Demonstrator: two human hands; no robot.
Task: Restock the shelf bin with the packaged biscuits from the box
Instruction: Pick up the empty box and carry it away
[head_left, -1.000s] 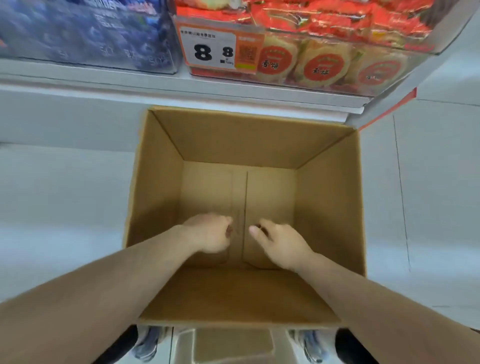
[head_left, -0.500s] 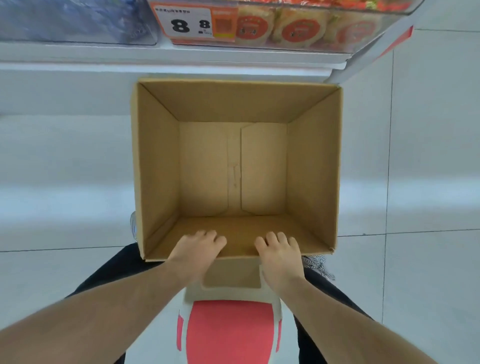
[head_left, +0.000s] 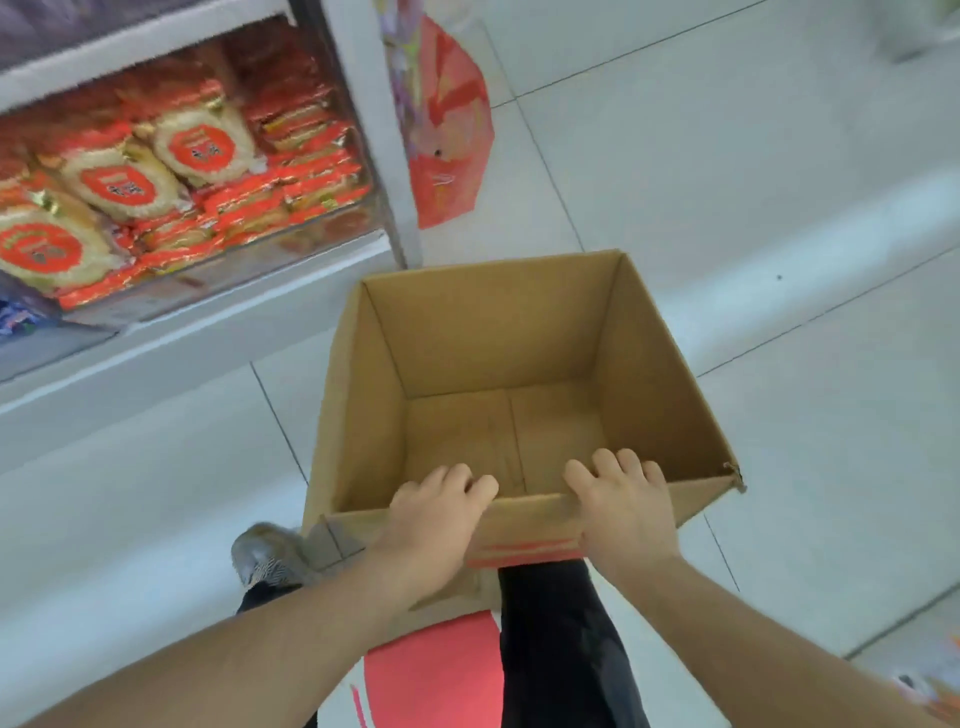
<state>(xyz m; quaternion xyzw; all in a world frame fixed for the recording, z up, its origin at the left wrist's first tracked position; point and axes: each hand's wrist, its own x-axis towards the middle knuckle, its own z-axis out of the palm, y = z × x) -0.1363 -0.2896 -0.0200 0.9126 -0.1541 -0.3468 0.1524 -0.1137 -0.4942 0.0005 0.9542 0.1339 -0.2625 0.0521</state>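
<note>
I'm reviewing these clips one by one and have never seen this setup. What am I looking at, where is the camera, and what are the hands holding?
There is no machine: a person wears one wide-angle camera on the head, looking down at their own arms. The left hand and right hand both grip the near rim of an open brown cardboard box, fingers curled over the edge. The box's inside shows only bare cardboard. At upper left, a clear plastic shelf bin is filled with red-and-gold packaged biscuits. Below are pale floor tiles.
</note>
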